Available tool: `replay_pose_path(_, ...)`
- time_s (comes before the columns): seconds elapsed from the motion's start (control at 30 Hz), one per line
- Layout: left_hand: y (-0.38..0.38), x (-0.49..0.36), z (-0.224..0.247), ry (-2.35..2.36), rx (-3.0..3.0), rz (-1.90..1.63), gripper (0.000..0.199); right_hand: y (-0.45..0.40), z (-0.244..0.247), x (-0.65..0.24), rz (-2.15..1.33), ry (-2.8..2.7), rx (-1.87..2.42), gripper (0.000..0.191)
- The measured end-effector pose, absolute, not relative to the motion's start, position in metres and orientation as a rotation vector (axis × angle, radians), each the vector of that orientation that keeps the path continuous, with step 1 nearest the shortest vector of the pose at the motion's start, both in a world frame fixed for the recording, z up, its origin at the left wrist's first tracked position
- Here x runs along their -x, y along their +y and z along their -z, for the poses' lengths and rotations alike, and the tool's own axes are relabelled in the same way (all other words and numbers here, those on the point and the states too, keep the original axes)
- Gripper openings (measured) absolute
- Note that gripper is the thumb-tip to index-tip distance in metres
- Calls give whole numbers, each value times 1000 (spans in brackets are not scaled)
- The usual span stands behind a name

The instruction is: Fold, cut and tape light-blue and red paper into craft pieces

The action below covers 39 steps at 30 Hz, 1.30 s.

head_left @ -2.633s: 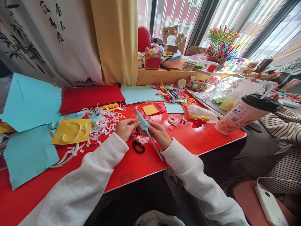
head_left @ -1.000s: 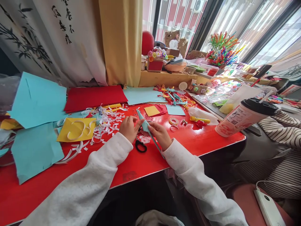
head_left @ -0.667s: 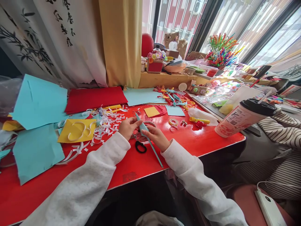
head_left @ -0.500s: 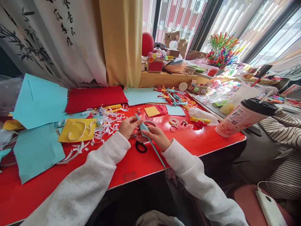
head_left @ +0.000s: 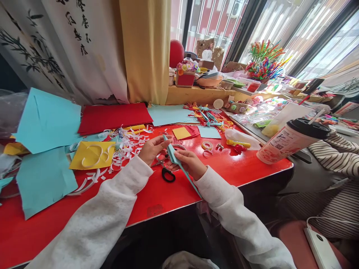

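Head view. My L hand (head_left: 153, 149) pinches the far tip of the folded light-blue paper (head_left: 174, 157) btw. thumb & index; my R hand (head_left: 193, 163) pinches it nr. mid-length, thumb on top. Paper sits above ctr. of the worktop (head_left: 224, 168), near end pointing to the front edge. Best technique, I'd judge: R grip steady, L pressure light, layers aligned, lest the thin tip buckle. Surface: glossy red; black-handled scissors (head_left: 169, 181) below my hands, twd. front edge; white paper scraps (head_left: 129, 146) L of ctr.; red sheets (head_left: 114, 118) nr. back edge; lidded cup (head_left: 291, 144) nr. front-right corner. Room: yellow curtain (head_left: 147, 52) & window (head_left: 214, 22) behind; co-worker's striped sleeve (head_left: 328, 153), far R.
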State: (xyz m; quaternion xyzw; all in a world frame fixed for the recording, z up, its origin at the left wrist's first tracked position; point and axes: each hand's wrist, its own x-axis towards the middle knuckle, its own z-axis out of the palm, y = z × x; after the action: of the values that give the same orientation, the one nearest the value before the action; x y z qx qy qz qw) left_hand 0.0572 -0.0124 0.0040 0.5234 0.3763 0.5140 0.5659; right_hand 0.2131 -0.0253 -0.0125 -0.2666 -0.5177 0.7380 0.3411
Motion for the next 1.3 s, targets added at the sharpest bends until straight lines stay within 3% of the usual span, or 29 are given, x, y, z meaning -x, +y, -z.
replay_pose_path(0.13,-17,-57,-13,812,-1297,-1177,30,-26,10,-213,-2023,-1331,654,31)
replay_pose_path(0.33,-11,-55,-6,1044,-1373,-1280,29,-31,7,-205,-1808,-1352,786,44)
replay_pose_path(0.5,-12,-57,-4,1100,-1398,-1211,31,-31,7,-209,-1707,-1448,759,29)
replay_pose_path(0.77,-16,-61,-7,1267,-1447,-1139,33,-28,12,-209,-1645,-1451,823,28)
replay_pose_path(1.3,-9,-51,3,1115,-1235,-1223,31,-30,8,-210,-1795,-1495,870,25)
